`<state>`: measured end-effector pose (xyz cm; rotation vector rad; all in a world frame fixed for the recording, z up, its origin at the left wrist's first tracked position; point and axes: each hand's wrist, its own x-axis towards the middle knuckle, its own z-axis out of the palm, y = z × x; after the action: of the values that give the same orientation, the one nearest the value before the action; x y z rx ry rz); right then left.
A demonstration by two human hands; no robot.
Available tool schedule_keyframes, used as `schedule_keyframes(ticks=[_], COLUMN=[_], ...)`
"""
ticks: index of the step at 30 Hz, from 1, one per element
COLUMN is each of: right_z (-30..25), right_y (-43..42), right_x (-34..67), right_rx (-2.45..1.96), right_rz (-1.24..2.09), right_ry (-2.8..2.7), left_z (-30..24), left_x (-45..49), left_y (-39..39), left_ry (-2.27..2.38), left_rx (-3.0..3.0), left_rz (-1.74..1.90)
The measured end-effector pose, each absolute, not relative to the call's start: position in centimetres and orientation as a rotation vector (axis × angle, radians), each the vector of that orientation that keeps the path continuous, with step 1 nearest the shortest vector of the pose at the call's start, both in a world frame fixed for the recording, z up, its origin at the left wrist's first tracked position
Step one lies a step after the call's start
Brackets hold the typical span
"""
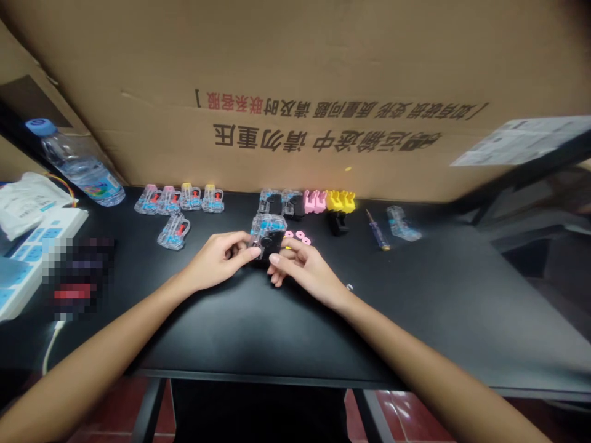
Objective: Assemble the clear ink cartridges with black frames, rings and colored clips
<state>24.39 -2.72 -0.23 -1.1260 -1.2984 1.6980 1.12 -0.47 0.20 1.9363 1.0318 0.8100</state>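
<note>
Both hands meet at the middle of the black table (pixel 286 332). My left hand (pixel 217 261) pinches the left side of a small clear plastic case with a black part inside (pixel 268 237). My right hand (pixel 302 271) holds the same case from the right, fingers curled under it. Two pink rings (pixel 296 235) lie just behind my right hand. Behind the case stand two more clear-and-black units (pixel 281 202), pink clips (pixel 314 201), yellow clips (pixel 340 200) and a small black block (pixel 338 223).
Several finished clear cases with blue and red parts (pixel 180 200) line the back left. A small screwdriver (pixel 377 231) and a clear piece (pixel 402 224) lie to the right. A water bottle (pixel 76 163), power strip (pixel 28 258) and cardboard wall (pixel 295 92) border the table.
</note>
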Motion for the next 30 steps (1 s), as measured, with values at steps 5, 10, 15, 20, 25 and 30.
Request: schedule_keyframes(ticks=[5, 10, 15, 20, 25, 30], right_z=[0.1, 0.2, 0.1, 0.4, 0.4, -0.8], right_y=[-2.4, -2.3, -3.0, -2.7, -2.9, -3.2], right_x=[25.2, 25.3, 24.3, 25.0, 24.7, 24.2], right_rx=[-1.27, -1.271, -1.239, -1.251, -1.248, -1.204], right_rz=[1.441, 1.243, 1.319, 1.151, 1.156, 1.257], right_ry=[-1.355, -1.332, -1.614, -1.359, -1.529, -1.704], left_z=[0.9, 1.2, 0.6, 1.3, 1.1, 0.5], left_x=[0.3, -0.3, 0.5, -0.3, -0.2, 0.5], left_y=[-0.1, 0.2, -0.4, 0.1, 0.0, -0.5], left_ry=[1.061, 1.083, 0.985, 1.032, 1.016, 1.002], left_rx=[1.812, 1.839, 1.955, 1.865, 1.922, 2.015], left_rz=[0.825, 0.852, 0.708, 0.815, 0.761, 0.699])
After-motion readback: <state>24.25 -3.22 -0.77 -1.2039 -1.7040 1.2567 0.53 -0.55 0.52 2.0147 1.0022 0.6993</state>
